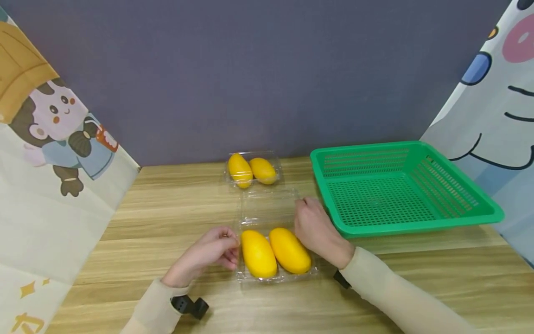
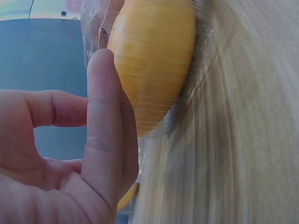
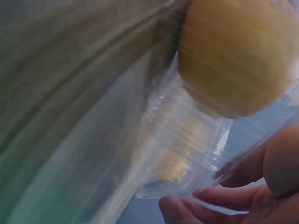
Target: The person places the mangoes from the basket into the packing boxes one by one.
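Note:
Two yellow mangoes (image 1: pixel 258 254) (image 1: pixel 290 251) lie side by side in a clear plastic clamshell box (image 1: pixel 277 278), its lid (image 1: pixel 269 206) folded back away from the person. At the box's left side is my left hand (image 1: pixel 212 248), fingers loosely bent and fingertips by the wall. The left wrist view has its forefinger (image 2: pixel 100 98) fairly straight beside a mango (image 2: pixel 156 60), with no plastic visibly gripped. On the other side, my right hand (image 1: pixel 314 229) pinches the lid's right edge. Its fingers (image 3: pixel 233 198) meet the clear plastic in the right wrist view.
Behind, against the grey-blue wall panel (image 1: pixel 250 83), stands a closed clear box (image 1: pixel 275 162) holding two mangoes. A green plastic basket (image 1: pixel 417 229) sits on the right, close to my right hand. Everything rests on a wood-grain table (image 1: pixel 167 204).

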Action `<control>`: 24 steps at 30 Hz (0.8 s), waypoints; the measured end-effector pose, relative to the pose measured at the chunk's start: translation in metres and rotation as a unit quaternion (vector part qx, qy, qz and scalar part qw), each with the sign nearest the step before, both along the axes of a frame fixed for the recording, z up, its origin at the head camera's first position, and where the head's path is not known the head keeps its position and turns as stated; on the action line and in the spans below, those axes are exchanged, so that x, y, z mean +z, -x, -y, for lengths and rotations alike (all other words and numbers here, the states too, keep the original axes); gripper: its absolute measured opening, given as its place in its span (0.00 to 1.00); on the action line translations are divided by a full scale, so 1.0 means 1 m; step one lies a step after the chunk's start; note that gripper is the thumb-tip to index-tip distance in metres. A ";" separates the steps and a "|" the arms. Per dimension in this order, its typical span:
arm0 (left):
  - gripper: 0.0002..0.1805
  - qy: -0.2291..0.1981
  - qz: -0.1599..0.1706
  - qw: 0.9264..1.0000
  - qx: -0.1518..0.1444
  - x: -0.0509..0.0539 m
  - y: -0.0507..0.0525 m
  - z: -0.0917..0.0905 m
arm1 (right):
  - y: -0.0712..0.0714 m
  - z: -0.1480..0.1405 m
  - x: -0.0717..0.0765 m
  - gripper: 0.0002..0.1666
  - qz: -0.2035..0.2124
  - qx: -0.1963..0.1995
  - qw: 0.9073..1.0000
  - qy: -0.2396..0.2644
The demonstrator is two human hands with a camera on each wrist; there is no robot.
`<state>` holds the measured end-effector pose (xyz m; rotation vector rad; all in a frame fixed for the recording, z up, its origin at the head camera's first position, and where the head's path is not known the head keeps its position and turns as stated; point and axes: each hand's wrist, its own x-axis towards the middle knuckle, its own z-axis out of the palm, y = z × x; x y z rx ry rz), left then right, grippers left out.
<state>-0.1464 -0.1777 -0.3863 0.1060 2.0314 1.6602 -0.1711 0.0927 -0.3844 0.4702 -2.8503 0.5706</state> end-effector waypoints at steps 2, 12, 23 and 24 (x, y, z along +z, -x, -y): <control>0.09 0.001 0.000 1.000 0.000 -0.001 0.000 0.001 | 0.002 -0.001 -0.002 0.15 0.016 -0.007 1.000 0.000; 0.07 0.015 -0.002 1.000 -0.008 -0.001 0.002 0.005 | 0.006 -0.003 -0.003 0.28 0.142 -0.034 0.982 0.116; 0.06 0.017 0.003 1.000 -0.005 0.000 0.002 0.006 | 0.005 -0.005 -0.007 0.28 0.185 -0.065 0.951 0.240; 0.06 0.017 0.003 1.000 -0.006 0.000 0.002 0.006 | 0.006 -0.005 -0.007 0.28 0.189 -0.071 0.947 0.249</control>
